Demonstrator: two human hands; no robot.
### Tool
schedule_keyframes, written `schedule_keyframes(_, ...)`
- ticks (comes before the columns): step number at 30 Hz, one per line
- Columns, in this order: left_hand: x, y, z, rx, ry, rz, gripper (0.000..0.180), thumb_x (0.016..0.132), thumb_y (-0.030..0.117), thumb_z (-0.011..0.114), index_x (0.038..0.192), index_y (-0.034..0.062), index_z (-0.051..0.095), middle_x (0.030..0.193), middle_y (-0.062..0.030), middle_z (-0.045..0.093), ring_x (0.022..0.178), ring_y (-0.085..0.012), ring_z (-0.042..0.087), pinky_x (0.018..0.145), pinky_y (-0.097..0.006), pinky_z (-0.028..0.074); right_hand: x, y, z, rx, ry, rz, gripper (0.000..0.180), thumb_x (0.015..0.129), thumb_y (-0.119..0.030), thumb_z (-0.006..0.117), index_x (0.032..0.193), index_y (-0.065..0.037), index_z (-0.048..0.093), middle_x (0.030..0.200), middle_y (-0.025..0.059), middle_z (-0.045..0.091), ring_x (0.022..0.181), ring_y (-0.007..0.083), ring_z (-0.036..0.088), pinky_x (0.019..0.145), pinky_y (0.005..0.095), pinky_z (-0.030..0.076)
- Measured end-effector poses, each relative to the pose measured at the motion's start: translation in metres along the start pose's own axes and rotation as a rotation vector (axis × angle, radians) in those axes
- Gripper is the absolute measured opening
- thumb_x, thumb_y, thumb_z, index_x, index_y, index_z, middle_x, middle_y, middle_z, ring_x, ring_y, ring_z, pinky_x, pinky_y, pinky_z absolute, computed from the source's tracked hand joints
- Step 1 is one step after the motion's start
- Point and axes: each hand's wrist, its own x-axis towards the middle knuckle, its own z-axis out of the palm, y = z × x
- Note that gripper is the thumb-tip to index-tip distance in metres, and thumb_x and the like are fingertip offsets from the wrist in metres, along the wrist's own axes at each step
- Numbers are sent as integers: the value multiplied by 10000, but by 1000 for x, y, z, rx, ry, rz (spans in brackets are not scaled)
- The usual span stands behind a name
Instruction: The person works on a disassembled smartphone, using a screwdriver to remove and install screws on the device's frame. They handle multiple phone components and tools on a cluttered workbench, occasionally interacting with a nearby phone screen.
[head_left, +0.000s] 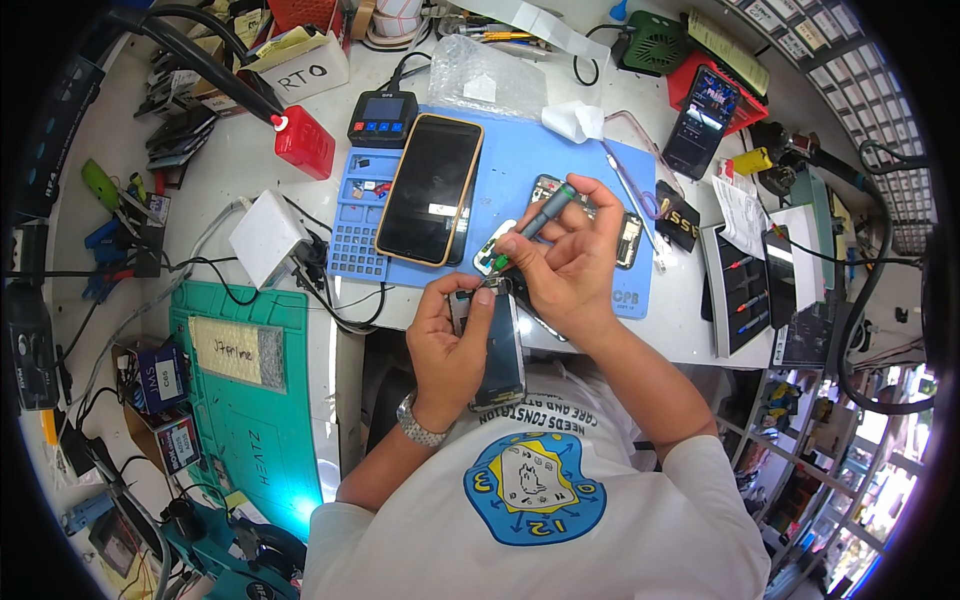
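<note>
My left hand (452, 345) is closed on a dark phone screen assembly (500, 355), held upright just off the table's near edge. My right hand (568, 255) grips a small screwdriver (545, 215) with a dark green handle. Its tip points down at the top end of the screen assembly, beside my left fingertips; the exact contact is too small to make out. Behind my right hand, an opened phone body (628, 240) with bare inner parts lies on the blue mat (510, 170). Left of it rests a phone in an orange-edged case (430, 190), its screen dark.
A black device with coloured buttons (383, 118) and a red bottle (303, 143) stand at the back left. A white box-shaped adapter (268, 238) sits left of the mat. On the right are a propped phone (702, 122) and a screwdriver case (738, 285). A green mat (250, 420) lies lower left.
</note>
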Motion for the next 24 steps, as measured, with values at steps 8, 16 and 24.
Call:
schedule_keyframes(8, 0, -5, 0, 21, 13, 28, 159, 1037, 49, 711, 1165, -18, 644, 965, 9, 662, 758, 14, 518, 644, -166, 399, -3, -1, -1, -24, -1, -63, 772, 918, 124, 742, 1453, -68, 219, 1125, 143, 564, 985, 156, 665, 843, 306, 647)
schedule_keyframes(16, 0, -4, 1, 60, 26, 39, 151, 1036, 60, 718, 1147, -19, 654, 937, 16, 663, 732, 16, 508, 619, -166, 386, -7, -3, -2, -82, -46, -123, 766, 921, 130, 731, 1456, -63, 218, 1127, 163, 571, 974, 174, 681, 849, 320, 649)
schedule_keyframes(24, 0, -3, 2, 58, 35, 5, 156, 1033, 68, 725, 1143, -22, 659, 938, 13, 671, 729, 16, 512, 619, -165, 390, -8, -1, -2, -80, -58, -163, 769, 917, 133, 736, 1453, -64, 221, 1122, 166, 575, 966, 178, 684, 851, 326, 648)
